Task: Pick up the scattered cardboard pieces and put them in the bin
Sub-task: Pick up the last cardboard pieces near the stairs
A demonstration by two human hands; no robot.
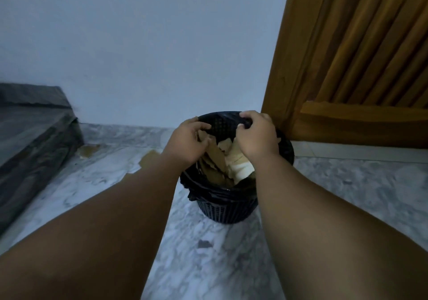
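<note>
On the marble floor (347, 195), closest in, a small grey scrap (204, 244) lies flat between the two forearms. Beyond it stands the black mesh bin (228, 209), upright, mouth upward, with a black liner (208, 189) folded over its rim. The cardboard pieces (220, 163) inside are packed mostly on end, long sides running up out of the mouth and leaning toward the far rim. The left hand (187, 140) sits at the bin's left rim, grip half closed, brown cardboard showing between fingers and thumb; whether it pinches that or the liner edge I cannot tell. The right hand (257, 135) has its grip closed, fingers curled round the liner at the far right rim. Left of the bin, loose cardboard pieces (149, 158) lie flat on open floor, stretching toward a dark low block (34, 142) along the left edge. The bin is near the floor's far edge, below the pale wall (150, 45), with a wooden door (359, 56) just beside it on the right.
</note>
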